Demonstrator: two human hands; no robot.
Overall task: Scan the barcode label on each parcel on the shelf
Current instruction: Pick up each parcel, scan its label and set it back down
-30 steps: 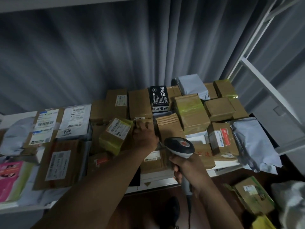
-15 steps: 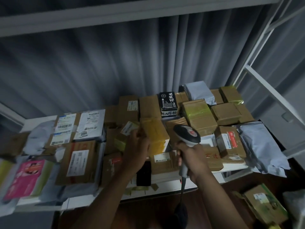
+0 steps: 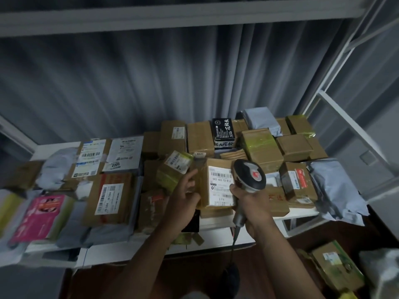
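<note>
A brown cardboard parcel (image 3: pixel 217 186) stands tilted up near the front middle of the white shelf (image 3: pixel 302 212), its white barcode label (image 3: pixel 221 186) facing the camera; printed digits are legible beneath the upper barcode. The left hand (image 3: pixel 183 199) holds this parcel at its left edge, fingers curled against the side and thumb raised along it. The right hand (image 3: pixel 250 203) has its grip wrapped closed round the handle of a handheld barcode scanner (image 3: pixel 249 175), whose grey and black head with a red mark sits just beside the label's right edge, overlapping the parcel's right side. A dark cable (image 3: pixel 234 240) hangs from the base of the handle. Immediately left of the held parcel lies a parcel in yellow-green tape (image 3: pixel 172 171) bearing a small label, tilted. Behind, further brown cartons are stacked closely, with a black printed box (image 3: pixel 223 132) standing among them and a tape-wrapped carton (image 3: pixel 261 148) to its right. To the right rests a carton with a red sticker (image 3: pixel 299 182) and a grey plastic mailer bag (image 3: pixel 336 188) overhanging the shelf end. On the left portion of the shelf lie flat parcels with white labels, one marked 2005 (image 3: pixel 124 154), and a pink packet (image 3: pixel 41 216). A grey pleated curtain (image 3: pixel 151 83) hangs behind the shelf. A labelled carton (image 3: pixel 332 264) lies on the floor at lower right.
</note>
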